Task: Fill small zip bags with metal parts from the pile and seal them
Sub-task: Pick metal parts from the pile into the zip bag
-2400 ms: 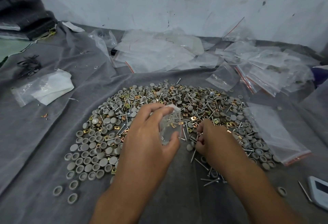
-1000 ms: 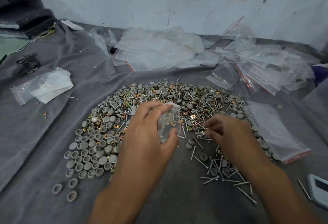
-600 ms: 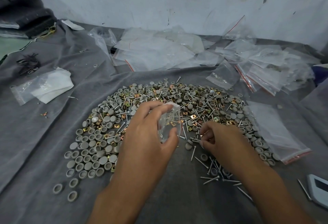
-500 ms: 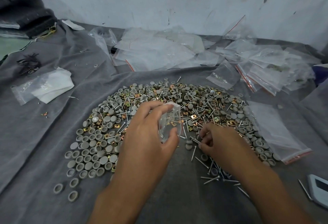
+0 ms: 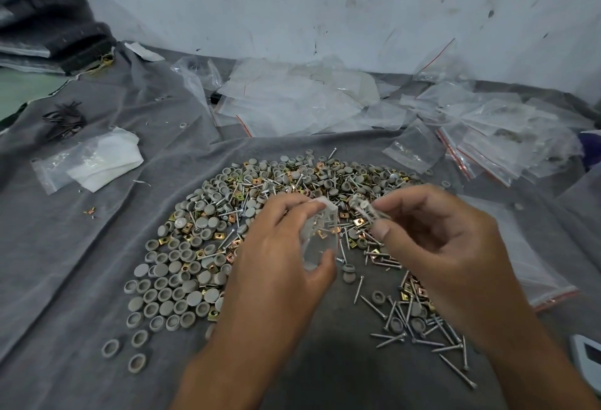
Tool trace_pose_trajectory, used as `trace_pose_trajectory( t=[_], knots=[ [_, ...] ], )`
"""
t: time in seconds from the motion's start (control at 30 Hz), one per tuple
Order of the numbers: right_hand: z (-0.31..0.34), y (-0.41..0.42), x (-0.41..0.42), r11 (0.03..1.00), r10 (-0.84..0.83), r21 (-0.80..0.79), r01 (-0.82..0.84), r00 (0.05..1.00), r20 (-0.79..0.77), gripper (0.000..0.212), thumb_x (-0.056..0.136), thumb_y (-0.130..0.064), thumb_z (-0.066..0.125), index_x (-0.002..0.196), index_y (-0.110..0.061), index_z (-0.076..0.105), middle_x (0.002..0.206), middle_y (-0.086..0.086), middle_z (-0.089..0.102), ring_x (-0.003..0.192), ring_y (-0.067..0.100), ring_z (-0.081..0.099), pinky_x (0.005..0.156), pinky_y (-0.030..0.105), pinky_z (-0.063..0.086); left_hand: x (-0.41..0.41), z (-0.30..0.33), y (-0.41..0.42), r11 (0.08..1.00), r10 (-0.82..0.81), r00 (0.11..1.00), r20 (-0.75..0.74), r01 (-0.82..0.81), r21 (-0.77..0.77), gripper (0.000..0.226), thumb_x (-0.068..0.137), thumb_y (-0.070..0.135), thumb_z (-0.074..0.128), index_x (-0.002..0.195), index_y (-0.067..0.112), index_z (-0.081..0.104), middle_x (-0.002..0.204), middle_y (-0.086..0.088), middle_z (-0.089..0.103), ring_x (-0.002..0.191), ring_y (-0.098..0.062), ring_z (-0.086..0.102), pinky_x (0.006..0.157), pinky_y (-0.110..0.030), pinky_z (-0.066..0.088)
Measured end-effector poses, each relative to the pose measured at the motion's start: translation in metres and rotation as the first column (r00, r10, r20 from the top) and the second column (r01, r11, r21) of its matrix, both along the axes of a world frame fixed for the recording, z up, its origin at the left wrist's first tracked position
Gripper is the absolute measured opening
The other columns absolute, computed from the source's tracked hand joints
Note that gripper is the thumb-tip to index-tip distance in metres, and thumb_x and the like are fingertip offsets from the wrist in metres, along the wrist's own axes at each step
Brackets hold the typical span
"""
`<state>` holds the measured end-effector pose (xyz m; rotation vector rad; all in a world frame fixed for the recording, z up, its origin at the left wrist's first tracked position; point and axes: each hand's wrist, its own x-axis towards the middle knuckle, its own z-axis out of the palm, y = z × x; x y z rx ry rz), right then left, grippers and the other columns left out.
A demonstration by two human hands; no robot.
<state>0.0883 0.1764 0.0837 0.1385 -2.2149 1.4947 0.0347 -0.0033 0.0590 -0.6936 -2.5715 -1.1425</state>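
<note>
A person's right hand (image 5: pixel 432 234), which half a second ago was down among the loose parts, has lifted clear of the pile (image 5: pixel 276 214) and now pinches what appear to be a few screws (image 5: pixel 364 209) between thumb and fingertips, just beside the mouth of the small zip bag (image 5: pixel 320 234). The left hand (image 5: pixel 279 256), as before, grips that bag upright above the grey cloth (image 5: pixel 81 263). Loading looks imminent; sealing is not yet done.
</note>
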Motion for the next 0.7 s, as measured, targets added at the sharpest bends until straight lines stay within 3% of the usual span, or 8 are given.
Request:
trace_pose_trajectory(
  t=[0.13, 0.23, 0.3, 0.43, 0.53, 0.6, 0.7],
  knots=[
    [0.003, -0.02, -0.001, 0.911, -0.007, 0.404, 0.086, 0.981, -0.193, 0.013, 0.085, -0.014, 0.077, 0.096, -0.022, 0.077, 0.091, -0.015, 0.07, 0.083, 0.002, 0.067, 0.07, 0.012, 0.049, 0.001, -0.001, 0.001, 1.0, -0.014, 1.0, -0.01, 0.014, -0.022, 0.05, 0.077, 0.037, 0.067, 0.125, 0.025, 0.062, 0.118, 0.022, 0.048, 0.087, 0.001, 0.049, 0.083, -0.011, 0.038],
    [-0.005, -0.022, -0.004, 0.821, -0.04, 0.555, 0.135, 0.983, -0.18, 0.014, 0.083, -0.009, 0.081, 0.094, -0.017, 0.077, 0.091, -0.009, 0.07, 0.08, -0.002, 0.064, 0.074, 0.008, 0.047, 0.001, -0.001, 0.001, 0.999, -0.024, 0.999, -0.026, 0.023, -0.028, 0.053, 0.077, 0.038, 0.067, 0.128, 0.024, 0.061, 0.118, 0.022, 0.048, 0.083, 0.002, 0.049, 0.08, -0.011, 0.041],
    [-0.009, -0.024, -0.003, 0.779, -0.071, 0.606, 0.164, 0.982, -0.175, 0.017, 0.08, -0.009, 0.08, 0.095, -0.016, 0.077, 0.09, -0.006, 0.069, 0.077, 0.004, 0.064, 0.072, 0.014, 0.05, 0.002, -0.002, 0.002, 0.999, -0.03, 0.999, -0.039, 0.029, -0.024, 0.051, 0.078, 0.036, 0.067, 0.127, 0.024, 0.062, 0.12, 0.02, 0.049, 0.088, 0.0, 0.051, 0.079, -0.017, 0.048],
    [-0.013, -0.034, -0.004, 0.767, -0.166, 0.584, 0.265, 0.962, -0.219, 0.018, 0.078, -0.006, 0.082, 0.092, -0.016, 0.075, 0.087, -0.004, 0.068, 0.072, 0.011, 0.065, 0.065, 0.024, 0.051, 0.002, -0.002, 0.004, 1.0, -0.03, 0.998, -0.063, 0.03, -0.006, 0.05, 0.078, 0.026, 0.079, 0.125, 0.02, 0.065, 0.122, 0.013, 0.053, 0.104, -0.005, 0.056, 0.082, -0.03, 0.055],
    [-0.015, -0.043, -0.006, 0.798, -0.186, 0.539, 0.27, 0.961, -0.206, 0.019, 0.077, -0.012, 0.086, 0.093, -0.016, 0.075, 0.089, -0.005, 0.068, 0.073, 0.005, 0.064, 0.07, 0.01, 0.045, 0.003, -0.002, 0.004, 0.999, -0.037, 0.997, -0.074, 0.037, 0.006, 0.052, 0.072, 0.02, 0.084, 0.121, 0.023, 0.065, 0.12, 0.013, 0.054, 0.108, -0.005, 0.057, 0.084, -0.031, 0.055],
    [-0.015, -0.042, -0.006, 0.842, -0.18, 0.476, 0.252, 0.965, -0.191, 0.018, 0.079, -0.014, 0.085, 0.093, -0.018, 0.075, 0.088, -0.01, 0.067, 0.076, -0.003, 0.061, 0.072, 0.003, 0.041, 0.003, -0.001, 0.004, 0.999, -0.047, 0.996, -0.072, 0.048, 0.019, 0.047, 0.076, 0.023, 0.081, 0.12, 0.024, 0.066, 0.119, 0.014, 0.054, 0.106, -0.004, 0.057, 0.084, -0.029, 0.054],
    [-0.014, -0.028, -0.007, 0.895, -0.234, 0.344, 0.284, 0.955, -0.181, 0.013, 0.083, -0.017, 0.081, 0.091, -0.024, 0.074, 0.085, -0.018, 0.068, 0.079, -0.001, 0.064, 0.069, 0.003, 0.04, 0.001, -0.001, 0.002, 1.0, -0.024, 0.998, -0.064, 0.025, 0.009, 0.043, 0.081, 0.029, 0.073, 0.123, 0.023, 0.066, 0.118, 0.017, 0.053, 0.091, 0.0, 0.052, 0.083, -0.017, 0.049]
  ],
)
